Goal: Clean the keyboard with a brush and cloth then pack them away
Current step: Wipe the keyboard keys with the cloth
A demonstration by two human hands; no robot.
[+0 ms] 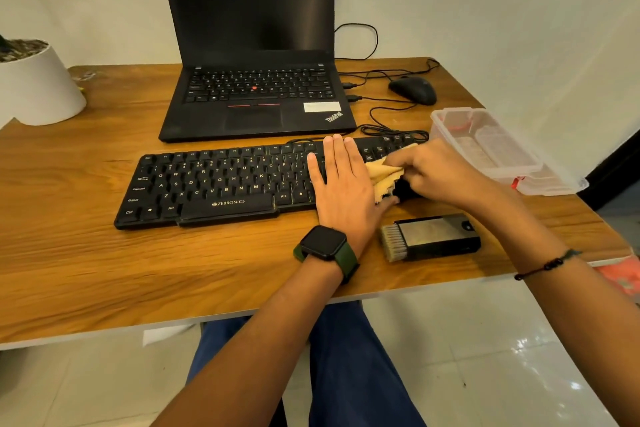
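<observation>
The keyboard point(221, 184) is black with white lettering, the cloth point(382, 173) pale yellow, the brush point(431, 236) black with tan bristles. The table point(104, 253) shows orange-brown wood grain; the watch strap point(348, 262) is green.

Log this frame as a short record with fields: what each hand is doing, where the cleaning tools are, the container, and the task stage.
left hand: flat on the keyboard, right of middle, steadying it
right hand: pressing the yellow cloth onto the keyboard's right end
brush: lying on the desk in front of the keyboard's right end, untouched
container: clear plastic box, open, at the right edge of the desk
task stage: cloth wiping under way; nothing packed yet
</observation>
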